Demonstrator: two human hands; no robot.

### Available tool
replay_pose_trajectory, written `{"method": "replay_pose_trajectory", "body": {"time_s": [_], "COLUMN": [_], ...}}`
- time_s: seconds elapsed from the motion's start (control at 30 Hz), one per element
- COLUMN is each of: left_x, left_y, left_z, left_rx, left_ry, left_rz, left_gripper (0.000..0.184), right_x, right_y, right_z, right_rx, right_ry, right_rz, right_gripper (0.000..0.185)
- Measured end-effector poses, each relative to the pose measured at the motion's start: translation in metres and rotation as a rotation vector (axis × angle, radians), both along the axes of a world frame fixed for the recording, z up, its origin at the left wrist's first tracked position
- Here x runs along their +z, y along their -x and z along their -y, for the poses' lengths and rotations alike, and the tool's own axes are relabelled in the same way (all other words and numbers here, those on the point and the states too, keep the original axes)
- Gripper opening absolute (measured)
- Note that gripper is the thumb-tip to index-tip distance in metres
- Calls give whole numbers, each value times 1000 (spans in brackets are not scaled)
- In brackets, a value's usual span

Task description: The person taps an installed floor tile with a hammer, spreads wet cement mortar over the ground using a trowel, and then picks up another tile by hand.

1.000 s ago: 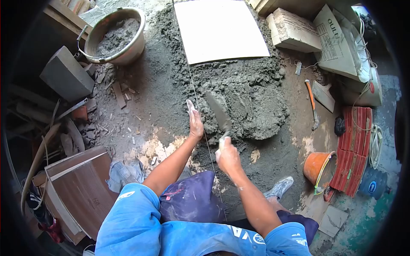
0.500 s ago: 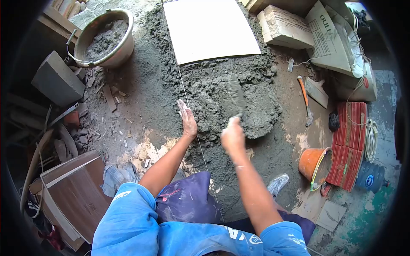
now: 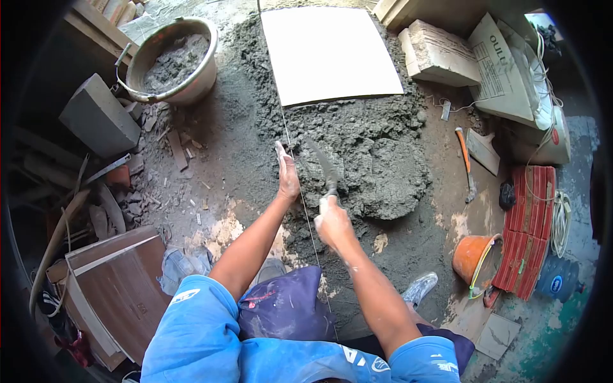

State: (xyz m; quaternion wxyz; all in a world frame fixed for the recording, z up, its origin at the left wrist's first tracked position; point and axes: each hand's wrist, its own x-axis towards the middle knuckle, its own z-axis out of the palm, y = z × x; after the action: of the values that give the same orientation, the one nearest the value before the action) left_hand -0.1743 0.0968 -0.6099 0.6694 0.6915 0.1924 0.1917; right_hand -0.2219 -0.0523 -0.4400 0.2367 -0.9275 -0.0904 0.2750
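The person's right hand (image 3: pixel 334 225) is wrapped around the handle of a trowel (image 3: pixel 327 166), with the fingers curled in tight, I think so it does not slip. The blade leans over the lumpy grey cement (image 3: pixel 389 175), near its left edge, and I can't tell how hard it presses. The left hand (image 3: pixel 289 177) holds nothing that I can see. It is flat, with its fingers straight and close together, pointing away from the person. It stands like a little wall at the left edge of the cement, maybe to stop the stuff from spilling out. From here I can't tell if the palm touches the cement.

A thin string (image 3: pixel 309 214) is pulled straight. It runs along the left edge of the white tile (image 3: pixel 332 57), then down just beside the left hand. It looks like a line to help make things even. The tile lies on the cement, and bare cement sits in front of its near edge.

On the floor (image 3: pixel 217 147), well apart from the tile's left edge, a bucket (image 3: pixel 205 73) holds grey stuff too, perhaps put close for scooping. A hammer (image 3: pixel 465 166) lies to the right of the cement, maybe to be out of the mess
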Motion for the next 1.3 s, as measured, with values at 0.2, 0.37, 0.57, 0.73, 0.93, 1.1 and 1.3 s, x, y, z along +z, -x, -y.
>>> {"method": "replay_pose_trajectory", "body": {"time_s": [0.2,0.37,0.57,0.73,0.93,1.1,1.3], "left_x": [7,13,-12,5,23,16,-3], "left_y": [4,-1,-23,-19,-8,-26,-29], "left_z": [6,5,-6,-13,-8,-4,-4], "left_rx": [-3,1,-9,-36,-61,-48,-35], "left_ry": [-35,-67,-45,-21,-28,1,-77], "left_rz": [-28,-43,-40,-73,-84,-71,-52], "left_gripper": [81,79,79,78,77,77,75], "right_x": [1,18,-8,32,47,-3,31], "right_y": [8,5,-10,-31,-4,-13,3], "right_z": [1,-12,-28,-25,8,-48,7], "right_rx": [-34,-7,-3,14,-142,-172,-149], "right_ry": [66,101,50,95,63,8,79], "right_rz": [-97,-157,-77,-121,-73,-181,155], "right_gripper": [35,35,39,39,35,36,34]}}
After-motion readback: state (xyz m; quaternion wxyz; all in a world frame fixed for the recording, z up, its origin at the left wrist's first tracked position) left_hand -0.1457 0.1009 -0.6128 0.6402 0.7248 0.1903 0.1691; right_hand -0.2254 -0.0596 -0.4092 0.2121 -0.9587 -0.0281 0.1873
